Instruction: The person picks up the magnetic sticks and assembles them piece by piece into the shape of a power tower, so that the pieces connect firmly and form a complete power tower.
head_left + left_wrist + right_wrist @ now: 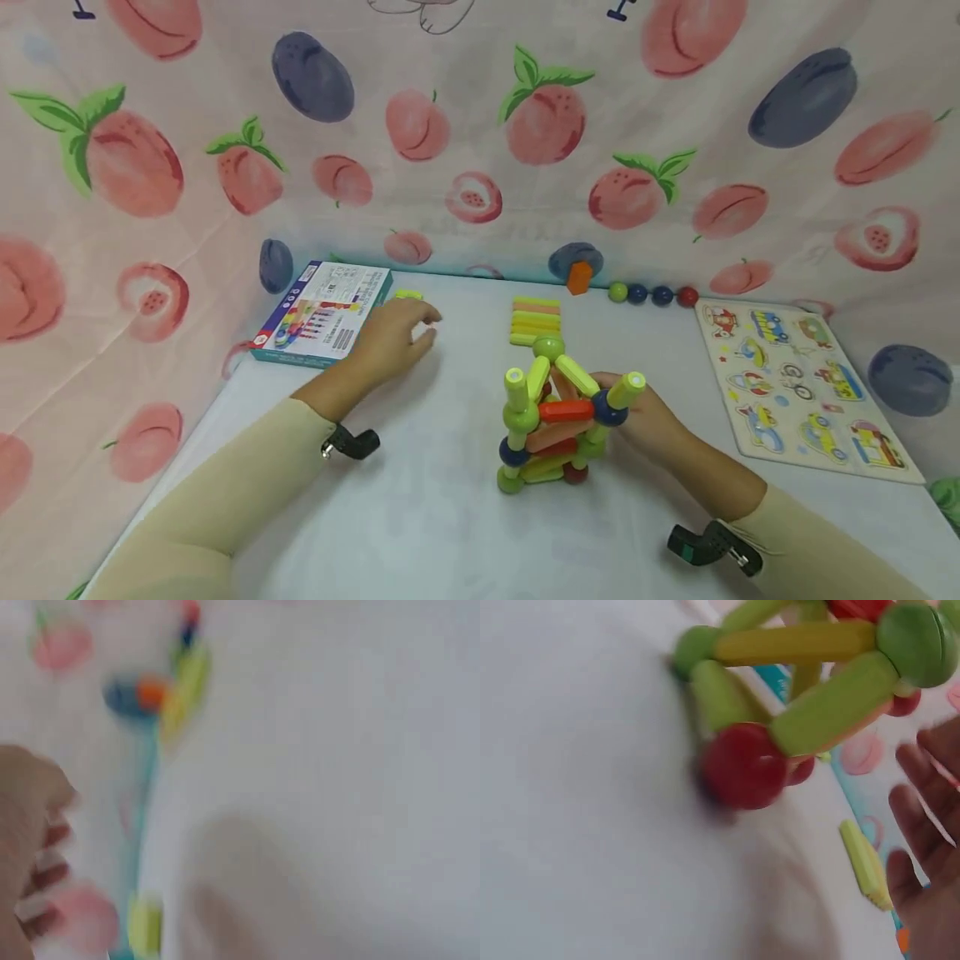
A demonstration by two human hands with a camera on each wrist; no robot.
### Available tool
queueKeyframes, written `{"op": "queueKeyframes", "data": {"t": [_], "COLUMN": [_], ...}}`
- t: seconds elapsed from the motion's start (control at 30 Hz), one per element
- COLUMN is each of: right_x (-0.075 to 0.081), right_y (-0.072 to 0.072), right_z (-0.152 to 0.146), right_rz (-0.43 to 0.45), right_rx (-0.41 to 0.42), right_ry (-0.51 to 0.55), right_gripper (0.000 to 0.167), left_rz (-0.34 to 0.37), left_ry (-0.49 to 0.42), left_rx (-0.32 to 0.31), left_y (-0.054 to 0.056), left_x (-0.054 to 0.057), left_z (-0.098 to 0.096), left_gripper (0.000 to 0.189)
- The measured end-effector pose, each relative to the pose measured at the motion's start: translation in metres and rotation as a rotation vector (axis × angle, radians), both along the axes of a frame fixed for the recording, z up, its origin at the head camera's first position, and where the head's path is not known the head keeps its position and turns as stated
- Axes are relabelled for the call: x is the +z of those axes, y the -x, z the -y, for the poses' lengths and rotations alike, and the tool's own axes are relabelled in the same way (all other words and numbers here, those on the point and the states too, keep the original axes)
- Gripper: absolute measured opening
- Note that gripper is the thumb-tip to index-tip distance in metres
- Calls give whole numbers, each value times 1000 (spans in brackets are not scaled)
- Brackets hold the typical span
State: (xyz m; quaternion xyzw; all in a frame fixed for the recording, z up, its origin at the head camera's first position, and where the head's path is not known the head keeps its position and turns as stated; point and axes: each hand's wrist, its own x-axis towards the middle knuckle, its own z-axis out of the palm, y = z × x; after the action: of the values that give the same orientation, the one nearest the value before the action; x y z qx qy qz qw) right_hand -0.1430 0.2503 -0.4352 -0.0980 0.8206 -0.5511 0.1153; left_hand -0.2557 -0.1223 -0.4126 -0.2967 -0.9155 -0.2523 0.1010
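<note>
A tower of wooden balls and sticks point(567, 411) in green, red, blue and yellow stands on the white table. My right hand point(647, 421) is close behind its right side, partly hidden by it. In the right wrist view the fingers point(915, 817) are loosely extended beside the tower's sticks, pinching nothing. My left hand point(393, 337) hovers next to the boxed toy set point(330, 312), fingers loosely bent and holding nothing. Just past that hand lies a small light-green piece point(408, 294). The left wrist view is blurred.
Behind the tower lies a row of yellow, green and orange sticks point(536, 321). An orange block point(579, 277) and several balls point(662, 295) line the table's back edge. A picture puzzle board point(806, 387) lies at the right. Fruit-patterned cloth point(480, 125) hangs behind.
</note>
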Motion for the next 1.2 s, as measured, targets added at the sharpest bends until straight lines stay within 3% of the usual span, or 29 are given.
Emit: {"op": "queueKeyframes", "data": {"t": [0.03,0.1,0.2,0.4,0.57,0.63,0.67,0.73,0.83,0.9,0.97,1.03,1.2], "right_x": [0,-3,-9,-14,-10,-9,-9,-10,-12,-12,-12,-10,-8], "right_y": [-6,-17,-32,-48,-49,-49,-48,-48,-48,-47,-46,-47,-49], "right_z": [-1,-3,-4,-11,-10,-9,-9,-8,-6,-4,-4,-3,-5], "right_rz": [-25,-113,-226,-359,-336,-359,-390,-457,-524,-509,-477,-442,-361], "right_rx": [-3,0,21,16,-3,2,4,8,14,19,22,22,-2], "right_ry": [-49,-155,-243,-242,-236,-221,-210,-192,-164,-154,-154,-160,-183], "right_gripper": [34,31,33,37,41,41,39,35,32,30,30,32,34], "left_rz": [22,72,103,33,72,119,159,292,482,567,603,618,630], "left_ry": [122,309,462,539,577,479,385,111,-364,-557,-648,-662,-662], "left_rx": [72,155,176,135,105,78,55,-4,-203,-345,-486,-576,-689], "left_y": [11,28,45,66,65,60,56,43,18,-1,-16,-26,-35], "left_x": [-5,-13,-23,-34,-30,-24,-20,-6,24,46,63,72,68], "left_z": [13,33,49,39,26,17,11,-6,-34,-53,-70,-84,-103], "left_gripper": [30,39,44,32,30,29,27,24,26,29,30,30,29]}}
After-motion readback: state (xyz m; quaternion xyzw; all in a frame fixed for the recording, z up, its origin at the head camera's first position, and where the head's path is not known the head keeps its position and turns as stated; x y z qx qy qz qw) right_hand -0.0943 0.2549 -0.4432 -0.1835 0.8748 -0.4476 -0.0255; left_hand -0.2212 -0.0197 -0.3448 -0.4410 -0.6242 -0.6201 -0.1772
